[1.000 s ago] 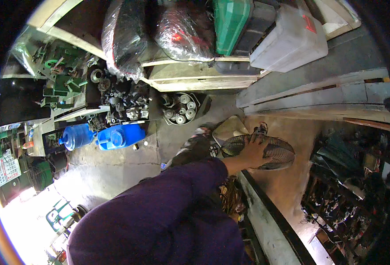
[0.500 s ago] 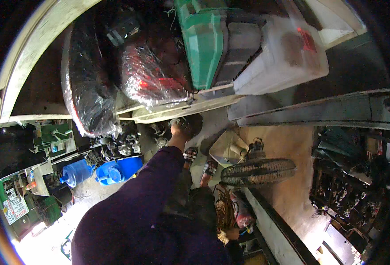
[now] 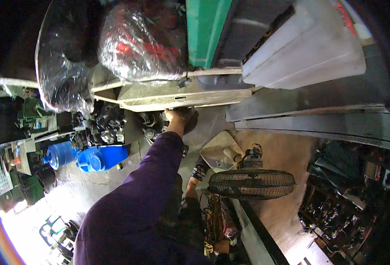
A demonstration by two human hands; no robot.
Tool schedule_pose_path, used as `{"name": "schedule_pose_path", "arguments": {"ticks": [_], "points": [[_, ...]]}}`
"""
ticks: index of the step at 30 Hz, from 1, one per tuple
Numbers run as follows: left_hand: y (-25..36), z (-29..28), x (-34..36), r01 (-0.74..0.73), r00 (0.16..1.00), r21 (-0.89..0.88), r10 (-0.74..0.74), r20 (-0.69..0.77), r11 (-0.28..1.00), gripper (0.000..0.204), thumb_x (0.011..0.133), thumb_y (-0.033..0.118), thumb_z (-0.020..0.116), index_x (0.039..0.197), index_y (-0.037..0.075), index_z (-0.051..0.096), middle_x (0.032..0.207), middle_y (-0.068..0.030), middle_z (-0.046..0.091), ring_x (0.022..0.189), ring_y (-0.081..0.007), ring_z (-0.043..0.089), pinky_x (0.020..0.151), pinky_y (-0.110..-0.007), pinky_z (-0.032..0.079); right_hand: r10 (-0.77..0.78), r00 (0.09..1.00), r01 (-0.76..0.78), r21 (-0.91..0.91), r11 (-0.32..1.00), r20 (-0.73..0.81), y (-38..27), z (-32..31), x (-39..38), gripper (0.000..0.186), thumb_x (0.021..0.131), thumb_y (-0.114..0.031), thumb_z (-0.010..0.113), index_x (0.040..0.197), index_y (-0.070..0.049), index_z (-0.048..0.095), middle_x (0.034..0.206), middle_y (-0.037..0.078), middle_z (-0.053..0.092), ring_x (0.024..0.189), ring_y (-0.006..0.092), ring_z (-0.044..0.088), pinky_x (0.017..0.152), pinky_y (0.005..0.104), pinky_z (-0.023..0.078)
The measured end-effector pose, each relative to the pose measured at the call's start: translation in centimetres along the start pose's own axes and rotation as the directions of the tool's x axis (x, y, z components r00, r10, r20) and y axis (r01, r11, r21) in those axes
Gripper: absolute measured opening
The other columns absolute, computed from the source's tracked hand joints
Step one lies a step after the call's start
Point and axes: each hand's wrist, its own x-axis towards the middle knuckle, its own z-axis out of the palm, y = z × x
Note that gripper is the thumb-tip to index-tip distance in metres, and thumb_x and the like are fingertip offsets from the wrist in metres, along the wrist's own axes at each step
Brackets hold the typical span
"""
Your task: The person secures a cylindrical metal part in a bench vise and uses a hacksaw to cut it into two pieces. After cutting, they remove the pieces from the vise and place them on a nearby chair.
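Observation:
My left arm, in a dark purple sleeve, stretches forward to the low edge of a pale shelf [image 3: 190, 98]. My left hand [image 3: 177, 115] is at a dark rounded object [image 3: 191, 125] in the shadow just below that edge. Its fingers are hidden, so whether it grips the object does not show. Beside it on the left lie several metal machine parts [image 3: 150, 132]. My right hand [image 3: 222, 246] is low in the picture, next to a bundle of brownish cables [image 3: 212, 212]. Its fingers are too dim to make out.
A caged fan [image 3: 252, 184] and its square base [image 3: 221, 152] stand right of my feet. Plastic-wrapped goods [image 3: 137, 48], a green bin [image 3: 206, 33] and a whitish container [image 3: 301, 53] fill the shelf. Blue jugs [image 3: 100, 159] lie left; cluttered racks [image 3: 336, 207] stand right.
The view has shifted, and the shelf and its goods now look larger and higher. My left hand stays by the dark object under the shelf edge. The fan appears a little farther left.

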Motion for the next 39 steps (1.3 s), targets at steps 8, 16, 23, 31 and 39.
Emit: {"name": "schedule_pose_path", "arguments": {"ticks": [8,16,23,31,39], "points": [[2.5,-17.5,2.3,-0.520,0.854,0.854,0.003,0.521,-0.024,0.080,0.097,0.069,0.028,0.165,0.026,0.030,0.175,-0.0032,0.021,0.160,-0.0292,0.017,0.126,-0.060,0.010,0.011,0.999,-0.009,-0.047,0.999,0.045,6.1,-0.4,-0.4,0.065,0.077,-0.064,0.080,0.107,-0.007,0.076,0.099,0.017,0.076,0.088,0.0339,0.072,0.078,0.0504,0.057],[-1.1,-14.1,-11.7,0.101,0.993,-0.059,0.097,0.061,-0.993,0.083,0.099,0.076,0.029,0.168,0.028,0.025,0.176,-0.0012,0.018,0.162,-0.0311,0.014,0.125,-0.064,0.011,-0.272,0.961,0.261,-0.159,0.952,-0.052,0.0,-4.3,-2.2,0.054,0.077,-0.057,0.080,0.102,-0.009,0.078,0.079,0.017,0.074,0.075,0.0372,0.072,0.072,0.0518,0.058],[3.3,-14.4,-17.4,0.150,0.980,0.768,0.197,-0.033,-0.622,0.063,0.104,0.058,0.040,0.156,0.021,0.045,0.149,-0.0088,0.050,0.136,-0.0351,0.045,0.113,-0.061,0.033,-0.250,0.921,0.336,-0.287,0.897,0.298,-10.0,-8.0,-2.8,0.064,0.078,-0.055,0.079,0.121,-0.008,0.074,0.102,0.021,0.075,0.091,0.0380,0.073,0.083,0.0499,0.059],[20.1,-11.7,-24.0,0.582,0.794,0.724,0.067,-0.605,-0.370,0.064,0.099,0.058,0.052,0.150,0.018,0.051,0.133,-0.0116,0.065,0.109,-0.0338,0.066,0.093,-0.052,0.054,-0.599,0.749,0.587,0.134,0.798,0.283,-26.4,-17.2,-9.6,0.059,0.083,-0.033,0.079,0.133,-0.007,0.064,0.123,0.018,0.070,0.112,0.0389,0.068,0.096,0.0519,0.055],[28.2,-7.2,-28.4,0.230,0.970,0.947,-0.128,-0.205,0.224,0.090,0.091,0.080,0.055,0.159,0.024,0.040,0.144,-0.0124,0.054,0.115,-0.0360,0.061,0.095,-0.057,0.051,-0.613,0.784,0.244,0.859,0.450,0.098,-34.9,-23.5,-7.6,0.057,0.074,0.003,0.075,0.128,-0.002,0.059,0.114,0.011,0.068,0.111,0.0250,0.067,0.098,0.0413,0.056]]}}
